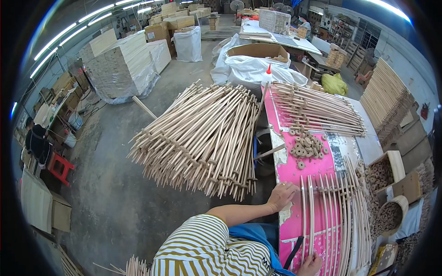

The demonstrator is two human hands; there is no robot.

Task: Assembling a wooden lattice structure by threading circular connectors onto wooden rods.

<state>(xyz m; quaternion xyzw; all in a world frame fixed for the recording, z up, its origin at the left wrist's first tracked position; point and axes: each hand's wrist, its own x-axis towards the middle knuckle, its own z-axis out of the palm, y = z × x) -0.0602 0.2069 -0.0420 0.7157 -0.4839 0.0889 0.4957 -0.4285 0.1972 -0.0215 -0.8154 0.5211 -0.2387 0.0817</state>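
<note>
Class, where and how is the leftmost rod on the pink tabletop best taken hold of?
Probably pinch the slim rod near its middle between thumb and fingertips, coming from the left: pink tabletop shows on that side, while a second rod lies close on its right.

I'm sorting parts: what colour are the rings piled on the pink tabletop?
The rings are dull brown, shown in the head view.

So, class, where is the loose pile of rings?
In the head view, the pile of rings is right of centre, on the pink tabletop, between the far sticks and the near sticks.
</note>
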